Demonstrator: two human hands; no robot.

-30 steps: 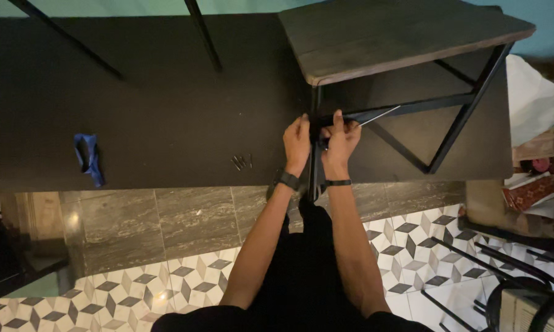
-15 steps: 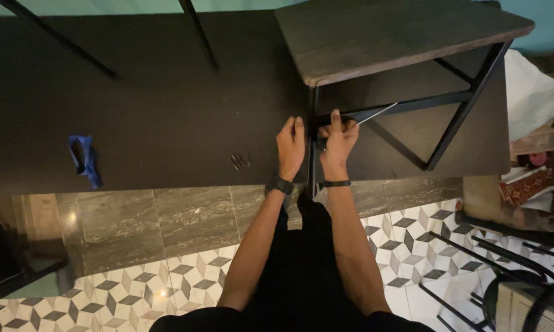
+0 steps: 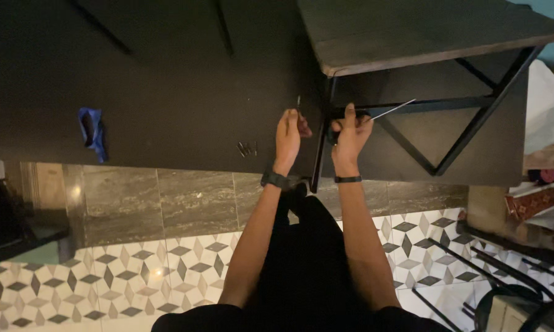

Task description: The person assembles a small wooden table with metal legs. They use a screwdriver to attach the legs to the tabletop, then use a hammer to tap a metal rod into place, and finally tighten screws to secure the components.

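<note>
Much of this is hard to read in the dim light. My left hand [image 3: 288,130] is curled at the edge of the dark worktop [image 3: 166,92], fingertips pinched on something thin and small whose tip pokes up; I cannot tell what it is. My right hand [image 3: 349,130] is closed around the handle of a long thin metal tool [image 3: 392,110], handle hidden in my grip, shaft slanting up to the right across the black metal frame [image 3: 474,132] of the small side table [image 3: 412,31]. Both wrists are raised from my lap, forearms nearly parallel, with the frame's upright leg between my hands. A few small screws [image 3: 247,148] lie near my left hand; a blue object [image 3: 91,130] sits well apart.
</note>
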